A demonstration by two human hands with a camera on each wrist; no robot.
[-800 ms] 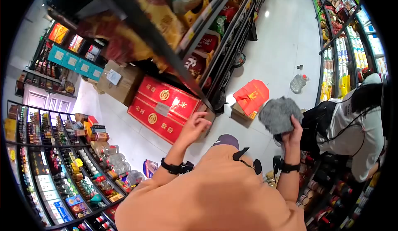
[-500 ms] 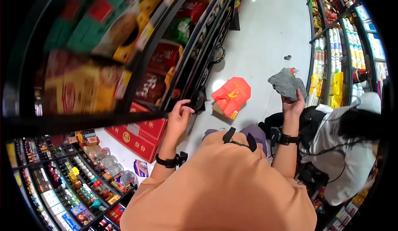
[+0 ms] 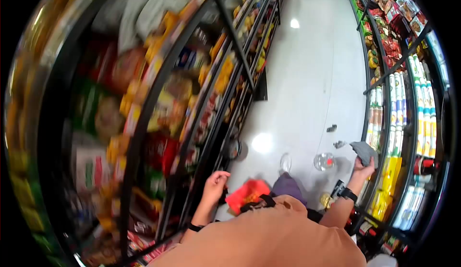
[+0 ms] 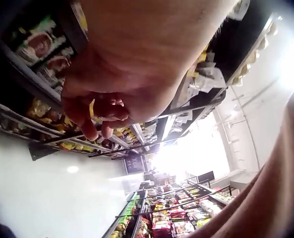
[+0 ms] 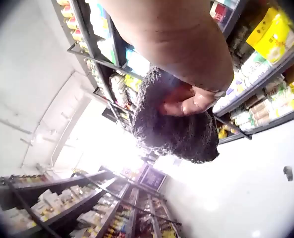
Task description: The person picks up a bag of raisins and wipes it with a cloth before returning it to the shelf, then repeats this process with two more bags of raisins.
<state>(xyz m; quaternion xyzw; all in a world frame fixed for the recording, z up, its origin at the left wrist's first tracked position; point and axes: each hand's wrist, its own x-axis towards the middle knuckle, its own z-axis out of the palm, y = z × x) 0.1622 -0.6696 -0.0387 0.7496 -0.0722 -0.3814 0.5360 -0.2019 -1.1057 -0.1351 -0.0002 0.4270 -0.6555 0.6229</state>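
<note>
My right hand (image 3: 361,166) grips a grey fuzzy cloth (image 3: 364,152), raised near the right-hand shelves; in the right wrist view the fingers (image 5: 186,101) curl into the dark grey cloth (image 5: 174,126). My left hand (image 3: 215,181) hovers beside the left shelf rack (image 3: 192,118), its fingers loosely curled and holding nothing. The left wrist view shows those fingers (image 4: 100,116) bent, with nothing between them, against stocked shelves.
A shop aisle with a white floor (image 3: 312,75) runs between packed snack shelves on the left and drink shelves (image 3: 403,118) on the right. A red box (image 3: 246,195) and a clear water jug (image 3: 324,161) stand on the floor near my feet.
The head view has swung up along the aisle. Both hands sit lower and smaller in frame; the right still holds the cloth, and the left has come away from the shelf edge.
</note>
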